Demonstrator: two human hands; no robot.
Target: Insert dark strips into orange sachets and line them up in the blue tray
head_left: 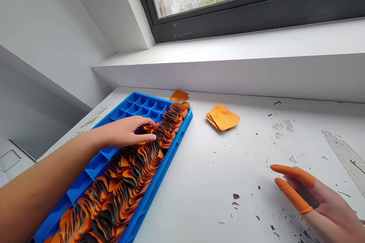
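Observation:
My left hand (129, 131) reaches over the blue compartment tray (178, 142). Its thumb and fingers curl around a small bunch of thin orange-and-black pieces (142, 128) inside the tray; the fingers partly hide it. Beside this bunch, more wavy orange-and-black pieces (148, 153) stand packed on edge in rows along the tray's right side. Orange finger cots cover the thumb and a finger of my right hand (316, 201). That hand hovers at the lower right over the white table, fingers apart and holding nothing.
A small stack of flat orange pieces (222, 117) lies right of the tray. Another orange piece (179, 95) rests behind the tray's far corner. Dark flecks (236, 196) dot the white tabletop (199, 182). A sill (228, 45) and black-framed window close off the back.

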